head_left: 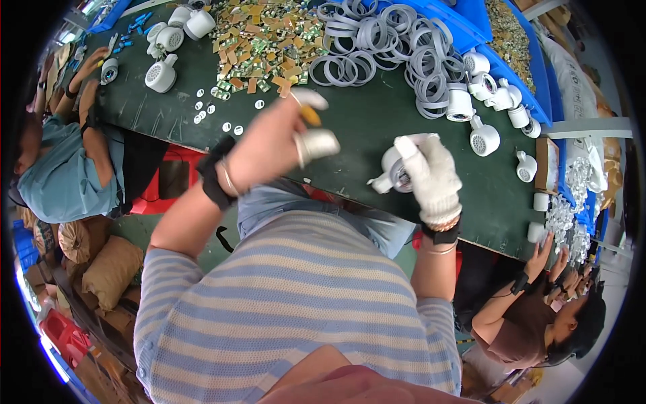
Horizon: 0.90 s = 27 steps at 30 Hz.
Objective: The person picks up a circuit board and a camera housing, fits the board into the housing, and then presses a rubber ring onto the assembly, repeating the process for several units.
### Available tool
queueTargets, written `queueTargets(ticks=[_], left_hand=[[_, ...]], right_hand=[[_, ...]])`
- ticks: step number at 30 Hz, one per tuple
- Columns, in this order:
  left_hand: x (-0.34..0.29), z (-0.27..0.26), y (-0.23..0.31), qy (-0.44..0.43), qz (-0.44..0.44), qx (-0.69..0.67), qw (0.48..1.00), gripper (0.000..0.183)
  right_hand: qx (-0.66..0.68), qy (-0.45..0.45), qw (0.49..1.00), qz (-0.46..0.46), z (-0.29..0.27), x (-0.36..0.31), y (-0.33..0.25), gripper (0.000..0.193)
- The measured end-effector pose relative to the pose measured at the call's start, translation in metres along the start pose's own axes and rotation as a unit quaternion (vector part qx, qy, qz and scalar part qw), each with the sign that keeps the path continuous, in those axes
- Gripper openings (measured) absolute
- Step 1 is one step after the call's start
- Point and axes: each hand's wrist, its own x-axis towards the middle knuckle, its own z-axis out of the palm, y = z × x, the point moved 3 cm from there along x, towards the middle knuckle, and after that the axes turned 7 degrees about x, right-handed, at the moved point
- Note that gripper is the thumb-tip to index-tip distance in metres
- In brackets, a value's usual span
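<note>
My left hand, smeared by motion, hangs over the front of the dark green table with white coverings on thumb and a fingertip. Its thumb stands apart from the fingers, and a yellow-orange patch shows at one finger. A loose pile of small green and tan circuit boards spreads beyond it. My right hand, in a white knitted glove, is closed round a white round housing with a short neck, low over the table's front edge. Its open side shows partly; the gloved fingers hide the rest.
Grey plastic rings are heaped at the far middle. White housings stand to the right, others to the far left. Small white discs lie scattered. Blue bins line the far right. Co-workers sit on both sides.
</note>
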Motion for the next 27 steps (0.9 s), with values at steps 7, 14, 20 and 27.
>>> queueTargets(ticks=[7, 14, 20, 27], left_hand=[[0.052, -0.039, -0.061, 0.039, -0.023, 0.093, 0.995, 0.026], [0.025, -0.035, -0.05, 0.076, -0.048, 0.028, 0.996, 0.035], [0.008, 0.006, -0.012, -0.022, -0.003, -0.104, 0.994, 0.031], [-0.007, 0.05, 0.014, -0.11, -0.005, -0.133, 0.985, 0.032]], right_hand=[[-0.192, 0.113, 0.947, -0.23, -0.012, 0.004, 0.003, 0.024], [-0.281, 0.086, 0.926, -0.238, 0.013, -0.047, 0.008, 0.028], [-0.305, 0.163, 0.891, -0.293, 0.014, -0.043, 0.026, 0.019], [-0.019, -0.019, 0.984, -0.179, 0.017, -0.033, -0.003, 0.01]])
